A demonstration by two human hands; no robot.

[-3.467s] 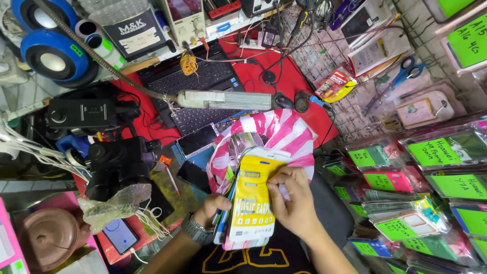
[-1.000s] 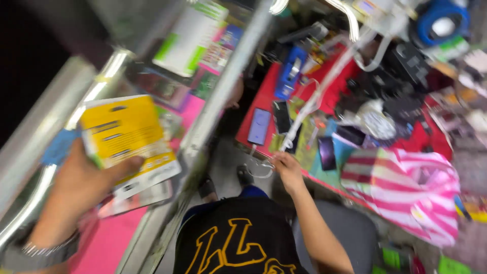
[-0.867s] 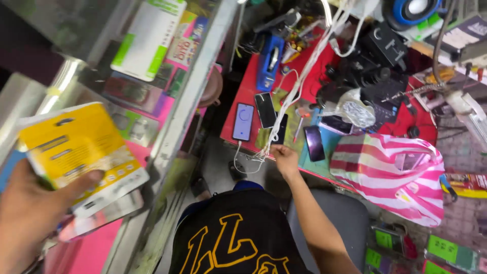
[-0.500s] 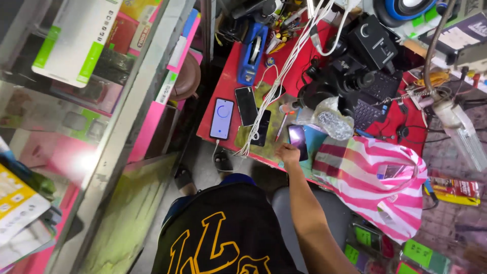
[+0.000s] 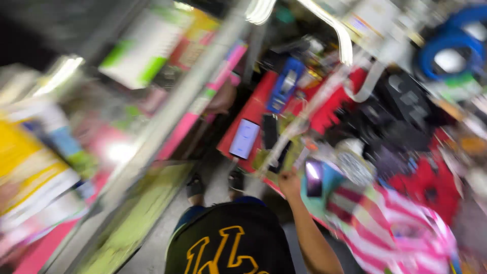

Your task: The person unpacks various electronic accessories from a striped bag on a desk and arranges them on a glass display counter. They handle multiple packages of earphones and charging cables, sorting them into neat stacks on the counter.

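The view is badly blurred. A stack of yellow and white packets (image 5: 28,172) hangs at the left edge. Only a sliver of my left hand (image 5: 9,195) shows under it and seems to grip it. My right hand (image 5: 290,181) reaches forward to the front edge of the red table (image 5: 248,109). Its fingers are curled beside a small phone with a lit screen (image 5: 313,177). Whether they touch the phone is unclear.
A glass display case with a metal post (image 5: 167,116) runs along the left and holds a green and white box (image 5: 147,45). On the table lie a phone with a pale screen (image 5: 244,138), a dark phone (image 5: 270,131) and white cables. A pink striped bag (image 5: 395,223) sits right.
My view has swung from the table to the case on the left. My left hand carried the packets out to the left edge. My right hand slid along the table edge to the lit phone.
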